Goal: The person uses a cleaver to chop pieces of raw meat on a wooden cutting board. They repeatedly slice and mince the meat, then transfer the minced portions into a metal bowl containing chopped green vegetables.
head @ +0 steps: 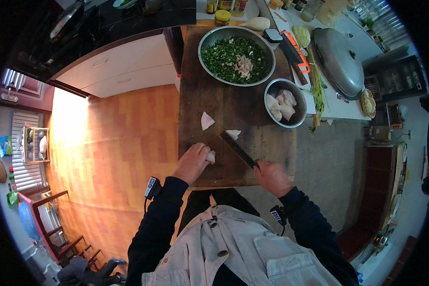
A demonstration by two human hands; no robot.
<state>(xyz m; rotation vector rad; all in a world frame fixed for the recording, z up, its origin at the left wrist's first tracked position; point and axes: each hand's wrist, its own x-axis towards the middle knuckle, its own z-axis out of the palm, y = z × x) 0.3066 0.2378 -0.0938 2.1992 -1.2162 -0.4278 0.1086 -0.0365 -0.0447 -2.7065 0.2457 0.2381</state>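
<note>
My left hand (194, 163) holds a pale piece of raw meat (210, 157) against the wooden board (236, 175) near its front left. In my right hand (272, 176) is the handle of a knife (238, 149), its dark blade angled to the upper left. The blade's far end lies beside a white piece (233, 134). Another pale pink piece (207, 121) rests farther back on the left. Beyond stands a large metal bowl (272, 68) of chopped greens with minced meat (243, 67) on top. A smaller metal bowl (304, 113) at the right contains several chunks of raw meat (284, 106).
A yellow-lidded jar (222, 17) and a white radish (256, 23) sit behind the large bowl. Right of it are an orange-edged cleaver or cutter (296, 52), green stalks (316, 85) and a big metal lid (339, 63). A person (89, 271) is low at the bottom left.
</note>
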